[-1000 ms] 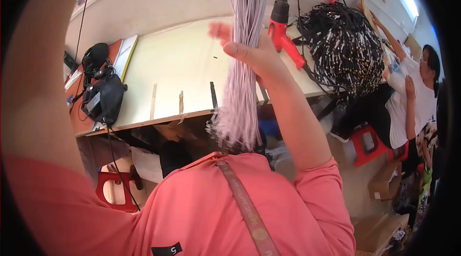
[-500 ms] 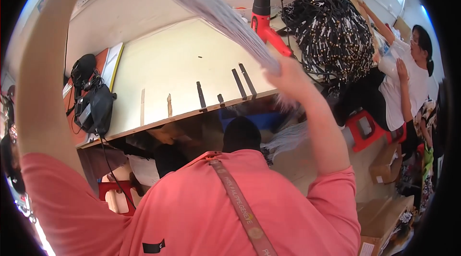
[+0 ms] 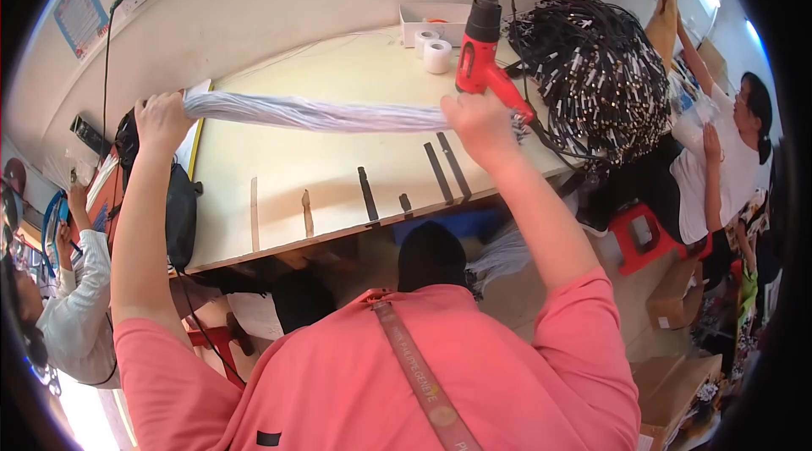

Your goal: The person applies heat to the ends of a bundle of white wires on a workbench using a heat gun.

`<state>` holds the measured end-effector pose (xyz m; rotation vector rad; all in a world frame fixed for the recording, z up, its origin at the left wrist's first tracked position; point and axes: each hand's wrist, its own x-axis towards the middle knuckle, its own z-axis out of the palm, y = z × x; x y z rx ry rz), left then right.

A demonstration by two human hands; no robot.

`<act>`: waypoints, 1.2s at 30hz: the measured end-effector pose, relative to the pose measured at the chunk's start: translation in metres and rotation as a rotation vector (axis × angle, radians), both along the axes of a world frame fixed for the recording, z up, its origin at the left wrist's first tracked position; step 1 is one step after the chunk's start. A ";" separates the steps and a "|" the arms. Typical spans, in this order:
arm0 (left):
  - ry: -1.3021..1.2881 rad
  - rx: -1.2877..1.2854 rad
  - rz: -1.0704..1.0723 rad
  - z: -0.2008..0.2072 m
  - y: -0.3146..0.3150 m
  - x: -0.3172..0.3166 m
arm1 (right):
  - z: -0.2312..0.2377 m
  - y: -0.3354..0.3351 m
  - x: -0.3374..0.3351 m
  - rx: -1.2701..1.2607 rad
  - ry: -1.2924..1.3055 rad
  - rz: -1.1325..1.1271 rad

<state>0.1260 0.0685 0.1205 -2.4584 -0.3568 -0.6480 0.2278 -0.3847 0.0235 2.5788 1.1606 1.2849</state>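
A bundle of thin pale grey wires (image 3: 313, 111) is stretched nearly level above the table (image 3: 279, 172). My left hand (image 3: 163, 121) is closed around its left end, and my right hand (image 3: 482, 123) grips it close to the other end. Short strand ends (image 3: 518, 125) stick out past my right fist. Just behind my right hand stands a red heat gun (image 3: 480, 57) with its black nozzle pointing up. Several dark strips (image 3: 366, 195) lie along the table's front edge, below the bundle.
A large heap of black cables (image 3: 592, 70) with metal tips fills the table's right end. Two white tape rolls (image 3: 436, 57) and a white box (image 3: 419, 21) stand at the back. A black bag (image 3: 182, 214) lies left. Co-workers sit at both sides; a red stool (image 3: 640, 235) is right.
My left hand has come down from the upper edge, bringing the wire bundle from a steep slant to nearly level. My right hand has shifted slightly left, still gripping.
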 end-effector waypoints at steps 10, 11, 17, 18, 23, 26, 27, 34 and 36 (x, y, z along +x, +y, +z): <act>0.585 -0.354 -0.083 -0.047 0.014 0.017 | -0.060 0.014 -0.003 -0.032 0.712 0.152; 0.451 -0.357 -0.253 -0.050 0.012 0.022 | -0.056 0.014 -0.006 -0.028 0.773 0.114; 0.431 -0.917 -0.642 -0.111 -0.084 0.110 | -0.074 0.031 -0.047 0.138 0.544 0.069; 0.436 -1.012 -0.622 -0.119 -0.108 0.120 | -0.079 0.033 -0.052 0.189 0.538 0.087; 0.477 -0.937 -0.624 -0.146 -0.155 0.156 | -0.085 0.037 -0.051 0.362 0.537 0.082; 0.557 -0.882 -0.552 -0.147 -0.165 0.160 | -0.087 0.038 -0.051 0.371 0.515 0.080; 0.534 -0.967 -0.545 -0.147 -0.166 0.160 | -0.085 0.038 -0.050 0.375 0.508 0.088; 0.675 -2.338 -0.699 -0.105 -0.214 0.126 | -0.072 0.031 -0.052 0.485 0.565 0.172; 0.813 -2.420 -0.750 -0.112 -0.228 0.122 | -0.075 0.027 -0.043 0.622 0.548 0.168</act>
